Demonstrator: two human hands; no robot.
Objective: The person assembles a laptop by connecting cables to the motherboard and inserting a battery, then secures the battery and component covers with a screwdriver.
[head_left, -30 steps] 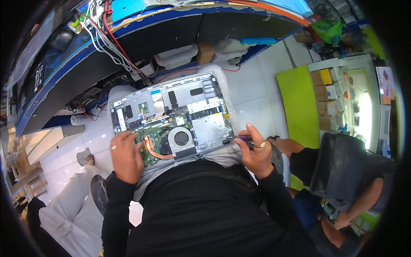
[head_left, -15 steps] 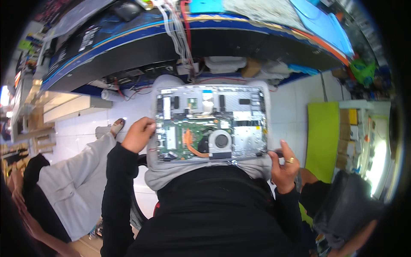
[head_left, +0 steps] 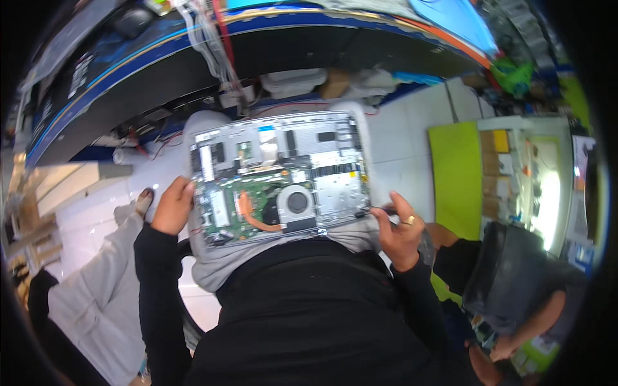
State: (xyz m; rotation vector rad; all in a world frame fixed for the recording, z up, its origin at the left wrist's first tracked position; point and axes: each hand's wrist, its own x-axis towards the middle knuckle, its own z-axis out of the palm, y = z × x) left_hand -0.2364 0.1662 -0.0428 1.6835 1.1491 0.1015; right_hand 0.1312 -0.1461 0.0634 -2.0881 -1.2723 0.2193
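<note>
An opened laptop base [head_left: 341, 193] rests across my lap, its inside exposed: a green circuit board [head_left: 212, 196], a round fan [head_left: 297, 202], a copper heat pipe [head_left: 246, 209] and silver plates. My left hand [head_left: 170, 206] has thumb and fingers closed on the laptop's left edge. My right hand [head_left: 399, 235], with a ring on it, pinches a slim dark screwdriver [head_left: 385, 210] at the lower right corner; its tip is too blurred to tell whether it touches the case.
A bench [head_left: 283, 48] with hanging white cables [head_left: 219, 58] runs across ahead, plastic containers [head_left: 293, 82] beneath. A person in pale trousers [head_left: 96, 289] sits at left; another [head_left: 541, 321] at right beside a dark bag or seat back [head_left: 499, 264]. A green panel [head_left: 454, 183] stands at right.
My left hand has moved from over the circuit board out to the laptop's left edge. The whole view has shifted and turned. My right hand stays at the lower right corner.
</note>
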